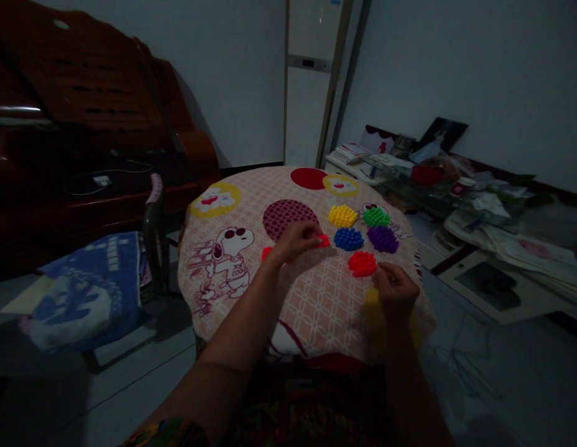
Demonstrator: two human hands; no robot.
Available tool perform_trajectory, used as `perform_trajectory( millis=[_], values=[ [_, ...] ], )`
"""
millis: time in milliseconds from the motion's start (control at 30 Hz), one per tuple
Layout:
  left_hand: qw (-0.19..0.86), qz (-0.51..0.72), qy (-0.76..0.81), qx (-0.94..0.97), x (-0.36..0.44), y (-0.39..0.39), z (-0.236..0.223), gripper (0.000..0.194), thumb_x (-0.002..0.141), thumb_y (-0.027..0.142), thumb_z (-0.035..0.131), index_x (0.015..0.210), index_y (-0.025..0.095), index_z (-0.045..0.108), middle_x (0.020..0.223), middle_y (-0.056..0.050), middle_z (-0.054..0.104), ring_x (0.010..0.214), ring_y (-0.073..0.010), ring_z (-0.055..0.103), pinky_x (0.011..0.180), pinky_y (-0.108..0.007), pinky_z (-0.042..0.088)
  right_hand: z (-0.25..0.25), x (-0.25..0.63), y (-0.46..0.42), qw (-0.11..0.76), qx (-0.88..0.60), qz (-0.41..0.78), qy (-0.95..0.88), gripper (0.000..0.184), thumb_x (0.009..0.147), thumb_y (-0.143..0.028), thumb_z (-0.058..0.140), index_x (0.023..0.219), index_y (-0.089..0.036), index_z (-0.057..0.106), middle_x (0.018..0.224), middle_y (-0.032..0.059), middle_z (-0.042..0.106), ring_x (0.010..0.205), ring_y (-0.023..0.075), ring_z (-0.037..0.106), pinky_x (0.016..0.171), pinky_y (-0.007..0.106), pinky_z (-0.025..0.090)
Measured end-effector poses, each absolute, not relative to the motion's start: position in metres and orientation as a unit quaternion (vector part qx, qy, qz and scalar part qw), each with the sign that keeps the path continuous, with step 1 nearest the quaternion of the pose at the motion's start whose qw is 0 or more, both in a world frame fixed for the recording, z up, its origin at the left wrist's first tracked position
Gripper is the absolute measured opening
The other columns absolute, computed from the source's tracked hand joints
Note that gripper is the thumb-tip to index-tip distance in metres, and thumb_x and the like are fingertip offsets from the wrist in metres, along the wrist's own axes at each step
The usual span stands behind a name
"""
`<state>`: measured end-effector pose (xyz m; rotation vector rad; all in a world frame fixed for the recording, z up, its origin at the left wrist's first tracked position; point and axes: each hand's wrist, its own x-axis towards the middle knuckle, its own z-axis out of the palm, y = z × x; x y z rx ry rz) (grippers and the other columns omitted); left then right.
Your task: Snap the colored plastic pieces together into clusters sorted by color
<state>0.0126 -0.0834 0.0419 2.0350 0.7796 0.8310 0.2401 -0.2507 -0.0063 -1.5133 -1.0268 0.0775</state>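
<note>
My left hand is over the middle of the round table, its fingers closed on a flat red piece. Another bit of red shows beside the wrist; whether both belong to one thing is hidden by my hand. My right hand is pinched at the near right edge of a red cluster of small knobby pieces; what the fingertips hold is too small to tell. Just beyond lie a blue cluster, a purple cluster, a yellow cluster and a green cluster.
A patterned cloth with cartoon dogs covers the table. On the left are a wooden bench and a chair draped with blue fabric. To the right stands a cluttered low glass table. A tall white cabinet unit is behind.
</note>
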Motion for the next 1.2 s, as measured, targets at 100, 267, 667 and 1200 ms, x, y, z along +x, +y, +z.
perform_trajectory(
  millis=[100,267,667,1200],
  values=[
    [0.457,0.261,0.198,0.827,0.043,-0.105,0.041,0.023,0.082,0.033,0.068,0.093,0.014,0.073,0.073,-0.001,0.066,0.064,-0.0108,0.057,0.060,-0.021,0.040,0.001,0.236,-0.253,0.581,-0.651,0.091,-0.480,0.028,0.078,-0.040,0.070,0.088,-0.015,0.076,0.071,0.0052,0.072,0.060,0.0179,0.065,0.058,0.028,0.052],
    [0.505,0.191,0.140,0.830,0.064,-0.121,0.031,0.024,0.075,0.033,0.076,0.088,0.014,0.072,0.071,0.001,0.065,0.065,-0.0107,0.056,0.060,-0.020,0.040,0.002,0.232,-0.257,0.518,-0.640,0.209,-0.527,0.025,0.074,-0.041,0.074,0.083,-0.018,0.079,0.066,0.0034,0.072,0.056,0.0164,0.062,0.054,0.027,0.050],
    [0.545,0.267,0.198,0.770,0.077,-0.124,0.019,0.015,0.073,0.022,0.069,0.085,0.013,0.070,0.069,0.001,0.064,0.062,-0.0097,0.057,0.058,-0.019,0.042,-0.001,0.258,-0.266,0.497,-0.635,0.321,-0.497,0.027,0.061,-0.039,0.083,0.074,-0.017,0.076,0.064,0.0030,0.070,0.054,0.0158,0.060,0.048,0.025,0.045],
    [0.575,0.225,0.206,0.759,0.081,-0.128,0.009,0.027,0.068,0.030,0.070,0.088,0.012,0.072,0.061,0.004,0.056,0.055,-0.0092,0.050,0.053,-0.021,0.036,-0.030,0.227,-0.247,0.492,-0.699,0.100,-0.508,0.028,0.072,-0.048,0.072,0.071,-0.021,0.064,0.060,-0.0008,0.062,0.055,0.0157,0.057,0.057,0.027,0.044]
  ],
)
